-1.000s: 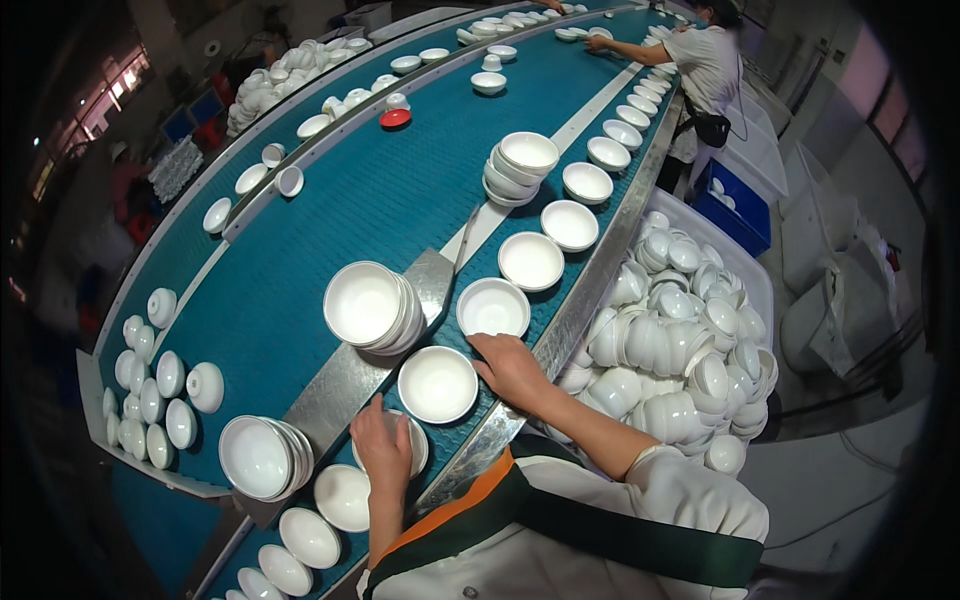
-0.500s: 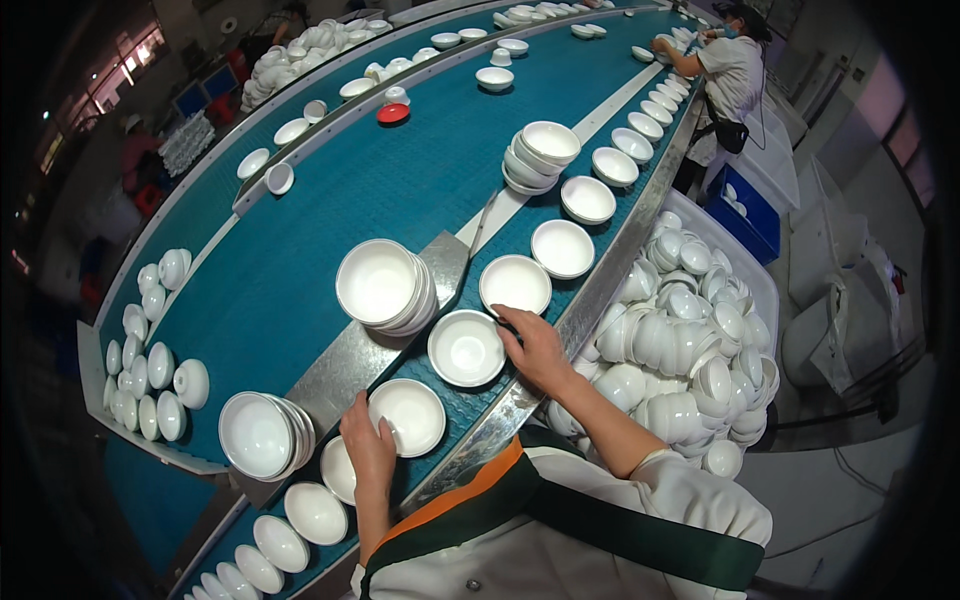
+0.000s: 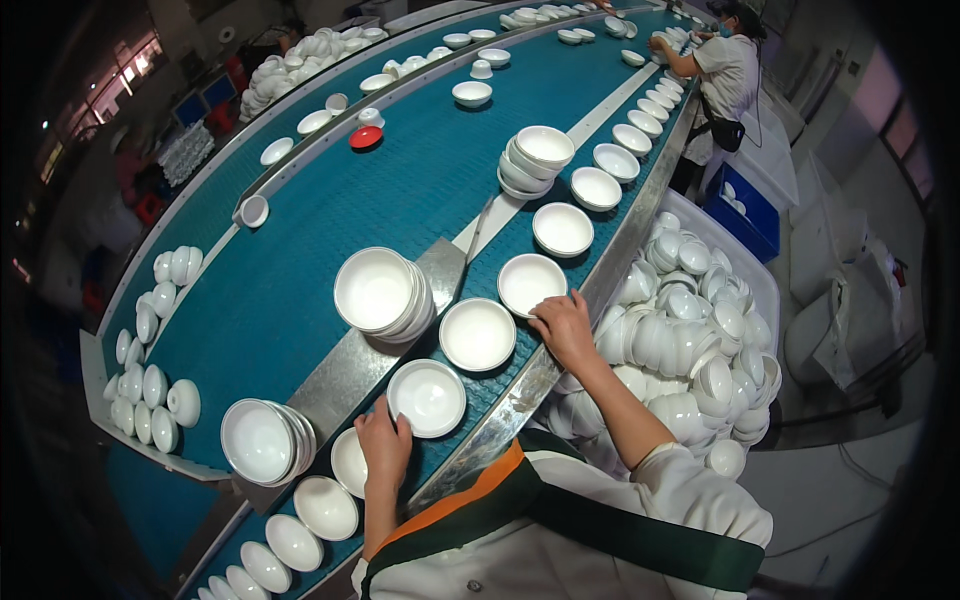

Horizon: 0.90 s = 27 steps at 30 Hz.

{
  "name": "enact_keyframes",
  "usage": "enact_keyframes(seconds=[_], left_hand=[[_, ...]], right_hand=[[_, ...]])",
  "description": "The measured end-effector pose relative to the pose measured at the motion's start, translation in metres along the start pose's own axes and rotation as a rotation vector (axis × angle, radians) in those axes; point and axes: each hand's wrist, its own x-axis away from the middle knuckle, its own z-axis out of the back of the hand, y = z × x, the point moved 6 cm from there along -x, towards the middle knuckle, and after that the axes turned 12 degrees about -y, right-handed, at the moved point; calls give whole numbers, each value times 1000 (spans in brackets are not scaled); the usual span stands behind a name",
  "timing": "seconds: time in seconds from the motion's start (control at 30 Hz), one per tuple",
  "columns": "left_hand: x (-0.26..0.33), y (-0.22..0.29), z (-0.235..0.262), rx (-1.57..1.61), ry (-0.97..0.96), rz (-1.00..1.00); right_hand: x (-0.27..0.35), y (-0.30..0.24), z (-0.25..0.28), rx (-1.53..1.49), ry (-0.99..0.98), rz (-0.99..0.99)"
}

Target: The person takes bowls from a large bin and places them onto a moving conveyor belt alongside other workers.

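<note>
Shallow white bowls stand in a row along the near lane of the green belt (image 3: pixel 463 428). My left hand (image 3: pixel 386 442) has its fingers at the near-left rim of one bowl (image 3: pixel 427 398), thumb apart, and partly covers another bowl (image 3: pixel 349 464). Farther up the lane, my right hand (image 3: pixel 567 328) reaches over the metal edge, its fingers spread at the right rim of a bowl (image 3: pixel 532 284). Between them is one more bowl (image 3: pixel 477 335), untouched. Neither hand grasps anything.
Bowl stacks stand on the metal divider at left (image 3: pixel 256 441), middle (image 3: pixel 374 290) and far side (image 3: pixel 540 148). A red bowl (image 3: pixel 366 137) rides the wide belt. A bin (image 3: pixel 768 290) heaped with bowls sits at my right. A co-worker (image 3: pixel 735 75) stands at far right.
The bowls in the near lane and the red bowl have moved toward the lower left. My right hand has shifted right to a bowl farther up the row; my left hand has moved slightly right.
</note>
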Motion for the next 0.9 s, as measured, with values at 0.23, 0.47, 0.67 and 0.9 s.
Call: enact_keyframes(seconds=[0.23, 0.47, 0.67, 0.9], left_hand=[[13, 2, 17, -64, 21, 54], [-6, 32, 6, -23, 114, -132], [-19, 4, -24, -82, 41, 9], [10, -9, -3, -39, 120, 65]], right_hand=[[-2, -4, 4, -83, -104, 39], [-14, -14, 38, -246, 71, 41], [-18, -11, 27, -214, 69, 69], [-2, -11, 25, -288, 25, 19]])
